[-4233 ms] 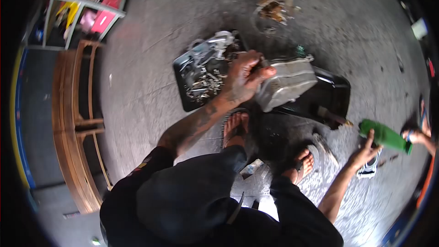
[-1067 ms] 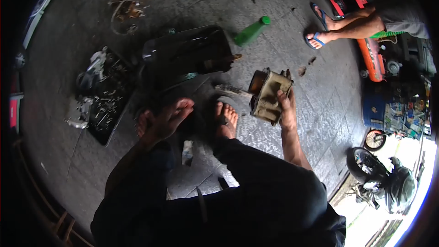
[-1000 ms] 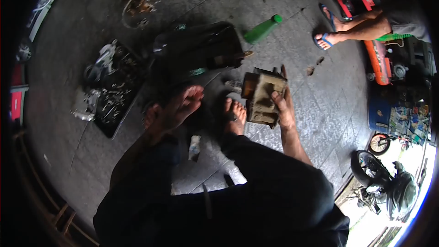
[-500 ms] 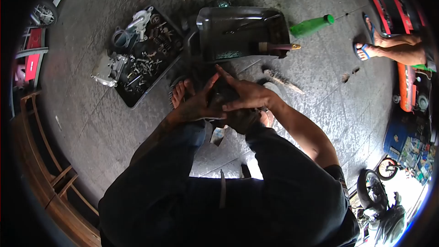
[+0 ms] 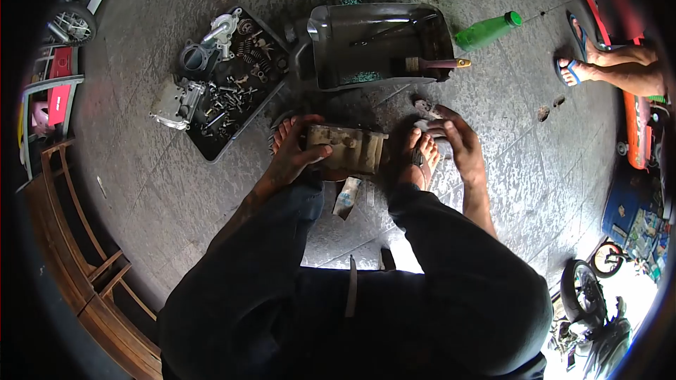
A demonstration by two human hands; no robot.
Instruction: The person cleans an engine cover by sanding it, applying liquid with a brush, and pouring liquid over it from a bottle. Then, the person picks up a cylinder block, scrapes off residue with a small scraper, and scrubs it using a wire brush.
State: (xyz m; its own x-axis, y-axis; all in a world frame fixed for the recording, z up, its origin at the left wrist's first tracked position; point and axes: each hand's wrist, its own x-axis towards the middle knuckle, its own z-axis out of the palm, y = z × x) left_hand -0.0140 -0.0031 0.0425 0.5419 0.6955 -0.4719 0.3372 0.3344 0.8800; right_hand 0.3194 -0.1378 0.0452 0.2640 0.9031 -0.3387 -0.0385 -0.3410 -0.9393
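A grimy, box-shaped metal part [image 5: 345, 149], resembling an engine part, sits between my feet. My left hand [image 5: 292, 155] is closed around its left end, with the thumb over the top face. On the right, beyond my right foot, my right hand [image 5: 461, 148] is low over the floor with curled fingers. Those fingers lie over a dirty, narrow, stick-like object [image 5: 425, 107]; only its far end shows, and its kind is unclear. A small torn packet or paper strip [image 5: 346, 198] lies just behind the metal part.
Ahead stands a dark plastic basin [image 5: 380, 81] with a paintbrush [image 5: 440, 64] across its rim. A green bottle [image 5: 487, 31] lies right of it. Left, a black tray [image 5: 211, 146] holds bolts, springs and metal castings. Another person's sandalled foot [image 5: 574, 70] is at right.
My hands have parted: both were on the dark part, and now only the left holds it. My right hand has moved right to the stick-like object. The part's lighter face now shows.
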